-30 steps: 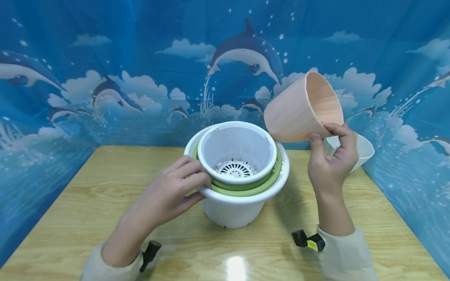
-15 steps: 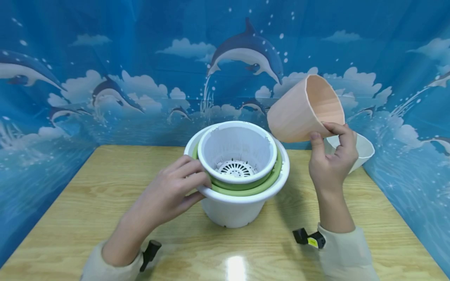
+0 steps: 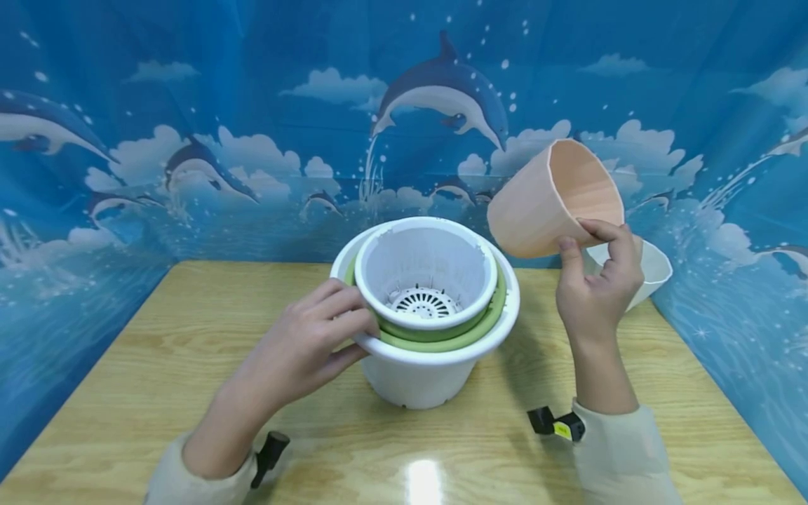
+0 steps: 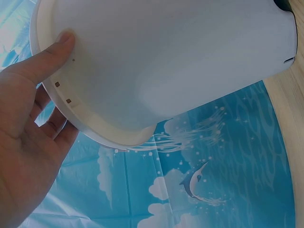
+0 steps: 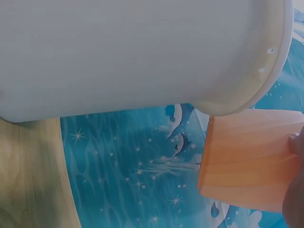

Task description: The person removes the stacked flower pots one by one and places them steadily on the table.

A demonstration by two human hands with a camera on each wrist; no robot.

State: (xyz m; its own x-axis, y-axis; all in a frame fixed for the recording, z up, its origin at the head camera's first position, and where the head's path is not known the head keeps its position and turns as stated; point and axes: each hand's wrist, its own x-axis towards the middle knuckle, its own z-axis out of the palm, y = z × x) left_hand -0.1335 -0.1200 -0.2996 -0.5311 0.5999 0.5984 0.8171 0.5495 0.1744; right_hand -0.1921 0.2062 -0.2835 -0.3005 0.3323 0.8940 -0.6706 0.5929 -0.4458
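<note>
A large white plastic flowerpot (image 3: 416,382) stands upright on the table, with green pots (image 3: 442,344) and a smaller white pot (image 3: 426,273) with a slotted bottom nested inside it. My left hand (image 3: 315,337) grips the big pot's rim on its left side, thumb beneath and fingers over the top, as the left wrist view also shows. Held up at the right, a peach-coloured pot (image 3: 524,210) tilts with its mouth toward the right. My right hand (image 3: 596,280) pinches its rim between thumb and fingers. The right wrist view shows the peach pot (image 5: 251,161) beside the big pot's rim.
Behind my right hand a white pot (image 3: 656,270) with a wavy rim sits near the table's back right, partly hidden. The wooden table (image 3: 189,337) is bordered by a blue dolphin-print curtain (image 3: 252,105) at the back and both sides.
My right hand has shifted slightly right with the peach pot, which sits a little lower and farther from the nested pots. The left hand and the nested pots have stayed put.
</note>
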